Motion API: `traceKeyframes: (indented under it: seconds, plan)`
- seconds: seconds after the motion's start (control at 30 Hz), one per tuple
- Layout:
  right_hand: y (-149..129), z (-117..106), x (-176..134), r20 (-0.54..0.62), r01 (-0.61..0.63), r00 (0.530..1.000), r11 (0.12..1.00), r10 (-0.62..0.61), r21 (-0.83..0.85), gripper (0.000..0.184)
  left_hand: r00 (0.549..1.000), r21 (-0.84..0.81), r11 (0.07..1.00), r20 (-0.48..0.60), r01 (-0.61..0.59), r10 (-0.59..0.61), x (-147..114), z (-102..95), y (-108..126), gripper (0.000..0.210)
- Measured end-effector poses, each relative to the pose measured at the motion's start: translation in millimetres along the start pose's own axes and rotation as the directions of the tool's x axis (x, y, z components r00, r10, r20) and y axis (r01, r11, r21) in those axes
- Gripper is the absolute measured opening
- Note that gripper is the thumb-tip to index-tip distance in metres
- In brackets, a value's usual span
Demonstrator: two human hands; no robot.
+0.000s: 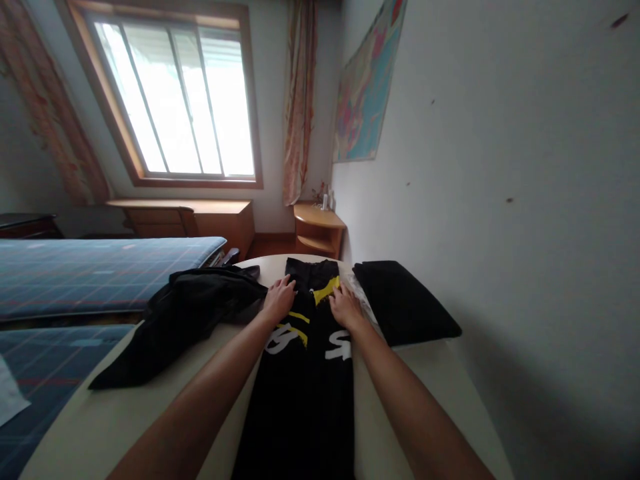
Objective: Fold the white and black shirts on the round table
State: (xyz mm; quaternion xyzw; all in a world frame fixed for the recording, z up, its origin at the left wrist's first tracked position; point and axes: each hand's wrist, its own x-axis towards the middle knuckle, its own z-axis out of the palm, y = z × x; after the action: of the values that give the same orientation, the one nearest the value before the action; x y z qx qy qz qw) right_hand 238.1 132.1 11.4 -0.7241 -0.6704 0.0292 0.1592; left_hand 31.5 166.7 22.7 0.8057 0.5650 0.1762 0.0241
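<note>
Black trousers [307, 393] with yellow patches and white lettering lie lengthwise on a pale, rounded table [165, 407], waist end away from me. My left hand [281, 297] rests on their left edge near the waist, fingers stretched out over the cloth. On the right edge, beside a yellow patch, lies my right hand [346, 305] with its fingers apart. Neither hand lifts the fabric. To the left is a crumpled black garment [200, 307], close to my left wrist. A folded black cloth item [405, 303] sits on the right, with clear plastic [361, 293] by its near side.
Plaid-covered mattresses [100, 273] stand left of the table. A white wall [500, 167] runs along the right, with a map [370, 93] on it. Behind are a wooden desk [220, 208] under the window and a corner shelf [319, 215].
</note>
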Motion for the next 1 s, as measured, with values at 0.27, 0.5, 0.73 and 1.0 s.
traceKeyframes:
  seconds: [0.27,0.5,0.73,1.0]
  plan:
    - [-6,-7,-58,0.005,0.079,0.997,0.997,-0.079,-0.017,0.048,0.967,-0.158,0.957,0.040,-0.243,0.252,-100,-20.4,47,0.046]
    - [-7,-24,-104,0.070,0.069,0.995,0.998,-0.068,-0.015,0.050,0.779,-0.371,0.778,0.189,-0.506,0.597,-200,-75.3,91,0.036]
    - [7,-26,-132,-0.016,0.141,0.990,0.988,-0.140,0.063,0.044,0.688,-0.250,0.708,0.178,-0.660,0.704,-249,-76.6,112,0.041]
    - [15,-31,-145,0.016,0.201,0.979,0.972,-0.204,0.124,0.044,0.647,-0.143,0.664,0.152,-0.734,0.748,-253,-64.1,114,0.029]
